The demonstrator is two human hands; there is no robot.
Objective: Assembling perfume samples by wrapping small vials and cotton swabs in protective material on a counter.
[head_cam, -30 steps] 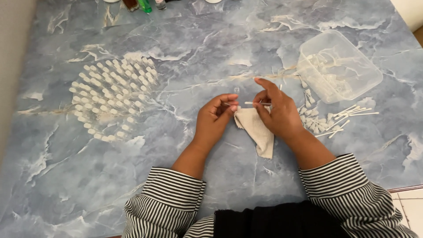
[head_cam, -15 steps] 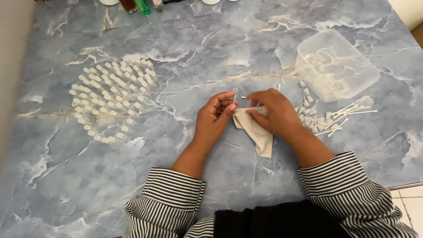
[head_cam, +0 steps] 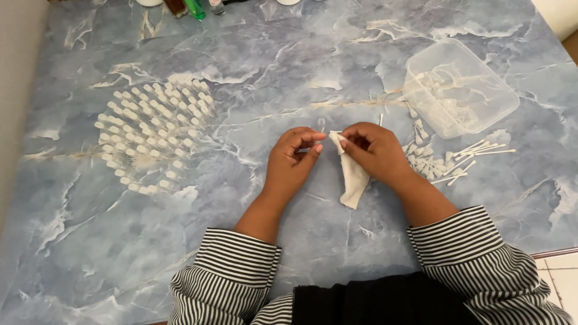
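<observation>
My left hand (head_cam: 293, 157): grip pinched on small clear vial (head_cam: 321, 124), held just above table (head_cam: 301, 66). My right hand (head_cam: 374, 149): grip closed on white cloth (head_cam: 351, 174), cloth's tail lying on table. Rows of white-capped vials (head_cam: 150, 133) well left. Clear plastic tub (head_cam: 459, 88) and loose white sticks (head_cam: 466, 157) to right.
</observation>
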